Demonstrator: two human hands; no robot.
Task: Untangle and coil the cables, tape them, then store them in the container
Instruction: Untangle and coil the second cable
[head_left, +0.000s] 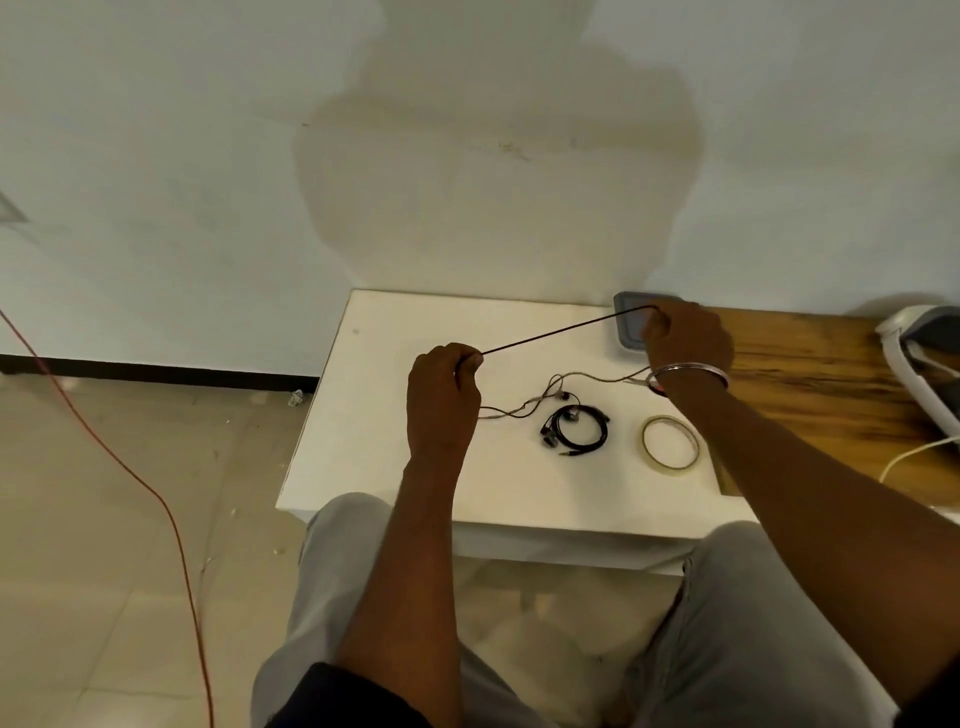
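Observation:
A dark cable is stretched taut above the white table between both hands. My left hand pinches its left end. My right hand, with a metal bangle at the wrist, grips its right end, which curls round the fingers. A coiled black earphone cable lies on the table below. A thin pale cable lies loose across the table between the hands. A roll of clear tape lies flat to the right. The grey container sits at the back, partly hidden by my right hand.
A wooden surface adjoins the table on the right, carrying a white and grey appliance and a white cord. An orange cable runs across the tiled floor on the left. The wall stands close behind the table.

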